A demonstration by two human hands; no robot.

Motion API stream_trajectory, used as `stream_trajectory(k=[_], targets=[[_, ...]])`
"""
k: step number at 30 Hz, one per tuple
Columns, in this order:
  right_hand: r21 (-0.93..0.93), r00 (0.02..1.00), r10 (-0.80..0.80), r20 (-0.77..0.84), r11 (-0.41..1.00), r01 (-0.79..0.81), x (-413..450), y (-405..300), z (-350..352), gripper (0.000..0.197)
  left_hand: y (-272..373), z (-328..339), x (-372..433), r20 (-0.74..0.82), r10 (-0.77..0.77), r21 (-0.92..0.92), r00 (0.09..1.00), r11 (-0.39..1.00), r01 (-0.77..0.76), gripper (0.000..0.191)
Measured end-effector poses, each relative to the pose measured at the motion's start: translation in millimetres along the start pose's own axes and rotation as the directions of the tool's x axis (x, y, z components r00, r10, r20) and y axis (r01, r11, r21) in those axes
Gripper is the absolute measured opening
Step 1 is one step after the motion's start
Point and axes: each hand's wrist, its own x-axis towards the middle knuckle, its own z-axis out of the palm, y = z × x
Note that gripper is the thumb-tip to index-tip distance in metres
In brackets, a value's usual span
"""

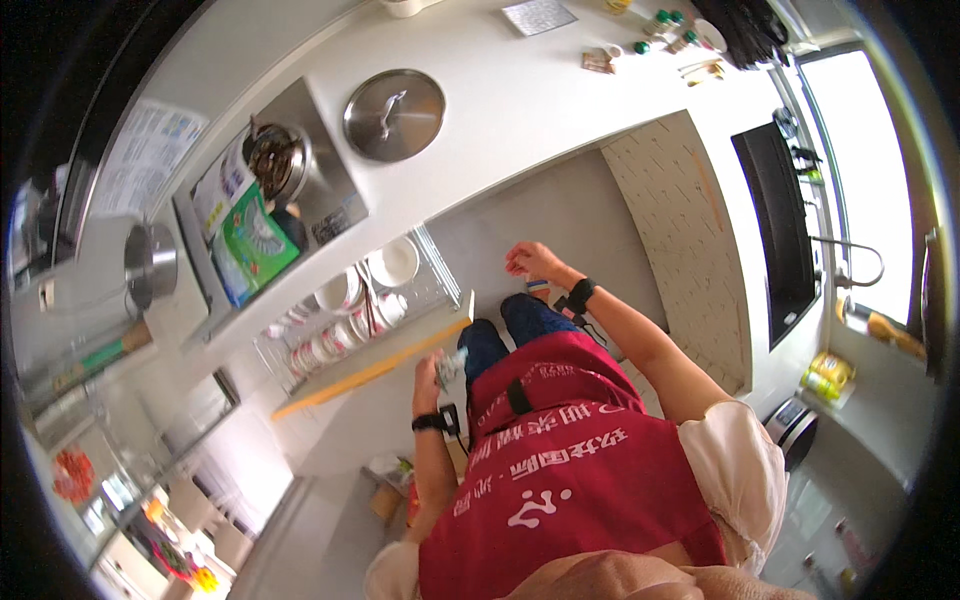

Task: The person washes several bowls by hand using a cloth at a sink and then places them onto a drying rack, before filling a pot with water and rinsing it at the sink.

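My left hand [427, 381] is low beside my left thigh, next to the pulled-out drawer, with its fingers around a pale, crumpled cloth or wrapper [451, 369]; which of the two I cannot tell. My right hand [534, 262] hangs in the air above the grey floor, in front of my knees, with loosely curled fingers and nothing seen in it. The open drawer [371, 364] has a wire rack with white bowls [394, 262], patterned cups and chopsticks. A round steel lid [394, 115] with a handle lies on the white counter [480, 112].
A steel hob or tray [334, 157] at the left bears a pot [281, 161] with dark contents and a green packet [253, 244]. Small bottles [660, 24] stand at the counter's far end. To the right are a black sink [776, 232], a tap [862, 262] and a cabinet panel [682, 247].
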Motion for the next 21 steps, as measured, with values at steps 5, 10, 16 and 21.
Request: stream_trajectory(k=[5,10,16,21], targets=[[0.077,0.996,-0.086,-0.037,0.993,0.089,-40,-33,-39,0.02,-43,6,26,-0.019,-0.089,0.303,0.996,0.949,0.091,0.013],[-0.111,0.999,0.022,0.034,0.994,-0.018,-53,-57,-32,0.022,-96,15,22,-0.088,-0.269,-0.162,0.959,0.954,0.252,0.026],[-0.1,0.997,0.007,0.072,0.995,0.001,-26,-60,-18,0.024,-2,-23,67,0.239,-0.484,-0.597,0.842,0.61,0.52,0.025],[-0.069,1.0,-0.011,0.014,0.998,0.012,8,-98,20,0.023,119,-154,145,0.336,-0.522,-0.312,0.784,0.724,0.615,0.035]])
